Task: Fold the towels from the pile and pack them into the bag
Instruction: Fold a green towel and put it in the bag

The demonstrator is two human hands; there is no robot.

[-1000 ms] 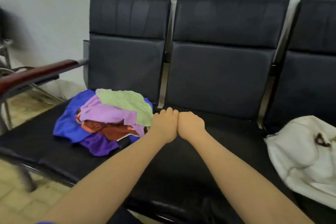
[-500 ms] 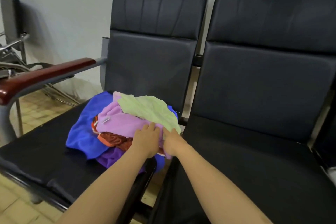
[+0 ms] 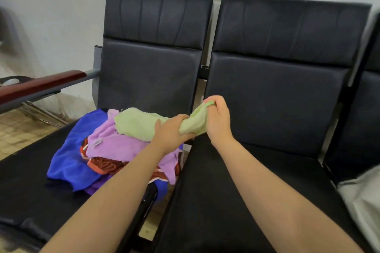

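A pile of towels [image 3: 107, 156] lies on the left black seat: blue, pink-purple, red-orange patterned and dark purple ones. On top lies a light green towel [image 3: 135, 123], partly lifted to the right. My left hand [image 3: 170, 131] grips its bunched middle. My right hand [image 3: 218, 117] pinches its corner higher up, over the gap between the two seats. A white bag [image 3: 364, 201] shows only as a strip at the right edge, on the third seat.
Three black padded seats stand in a row against a pale wall; the middle seat [image 3: 236, 191] lies under my right forearm. A red-brown armrest [image 3: 41, 84] juts out at the left. Tiled floor [image 3: 18, 129] lies beyond it.
Both hands went from fists together over the middle seat to the pile, took hold of the green towel and lifted its right end up and rightward.
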